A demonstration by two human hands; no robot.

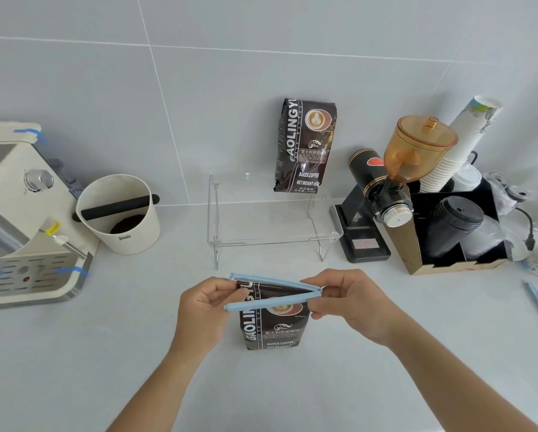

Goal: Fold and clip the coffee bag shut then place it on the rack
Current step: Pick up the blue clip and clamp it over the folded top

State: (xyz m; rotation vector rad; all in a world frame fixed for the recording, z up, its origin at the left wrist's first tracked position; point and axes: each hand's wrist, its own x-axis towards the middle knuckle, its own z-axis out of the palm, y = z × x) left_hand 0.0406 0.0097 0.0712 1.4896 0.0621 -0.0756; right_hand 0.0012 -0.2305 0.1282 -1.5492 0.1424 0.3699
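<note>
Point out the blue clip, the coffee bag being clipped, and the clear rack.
blue clip (pixel 271 300): head view, on its front arm, across the bag.
coffee bag (pixel 274 330): head view, on the printed front panel.
clear rack (pixel 274 240): head view, on its front rim.

The coffee bag on the counter (pixel 274 322) reads "GAOLING…", "BAKED.COFFEE" and "NET.WEIGHT" (Chinese characters above, too small to read). The second bag on the rack (pixel 303 145) carries the same "BAKED.COFFEE" and "NET.WEIGHT:454".
</note>
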